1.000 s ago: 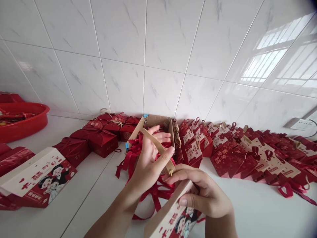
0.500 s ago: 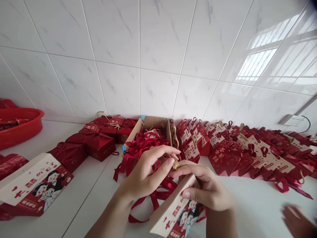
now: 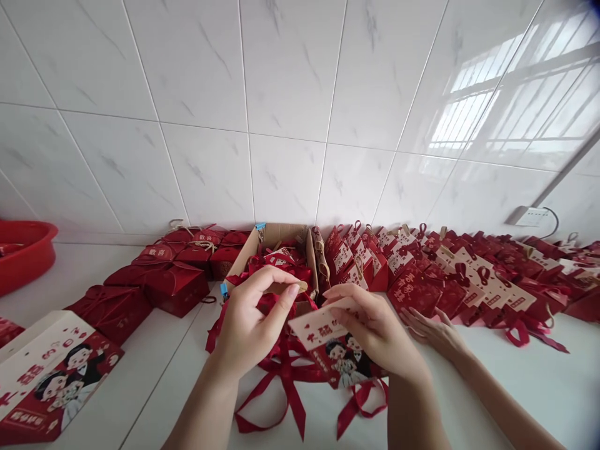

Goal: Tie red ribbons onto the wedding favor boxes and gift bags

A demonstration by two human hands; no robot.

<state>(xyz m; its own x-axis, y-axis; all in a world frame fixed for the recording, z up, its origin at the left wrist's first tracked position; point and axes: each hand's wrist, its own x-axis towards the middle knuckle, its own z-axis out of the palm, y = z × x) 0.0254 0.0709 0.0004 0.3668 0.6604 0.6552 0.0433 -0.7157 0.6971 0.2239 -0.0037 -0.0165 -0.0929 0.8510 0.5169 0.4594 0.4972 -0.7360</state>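
My right hand (image 3: 377, 328) grips a cream-and-red gift box (image 3: 323, 331) printed with a cartoon bridal couple. The box tilts in front of me, partly covered by the fingers. Between thumb and forefinger, my left hand (image 3: 255, 322) pinches a small gold-coloured piece (image 3: 304, 286) that looks like ribbon; its far end is unclear. Red ribbons (image 3: 293, 400) trail over the table below both hands. Behind them, an open cardboard box (image 3: 241, 250) holds more red ribbon. A similar printed gift box (image 3: 65, 369) lies at the lower left.
Another person's hand (image 3: 434, 331) reaches in from the right, beside many finished-looking red gift bags (image 3: 417, 290). Red boxes (image 3: 175, 284) with cords stand left of the carton. A red basin (image 3: 28, 256) is at far left, and a power strip (image 3: 532, 217) by the tiled wall.
My left hand has drawn the gold piece away from my right hand. The held gift box has been raised and turned. The other person's hand has come in further from the right.
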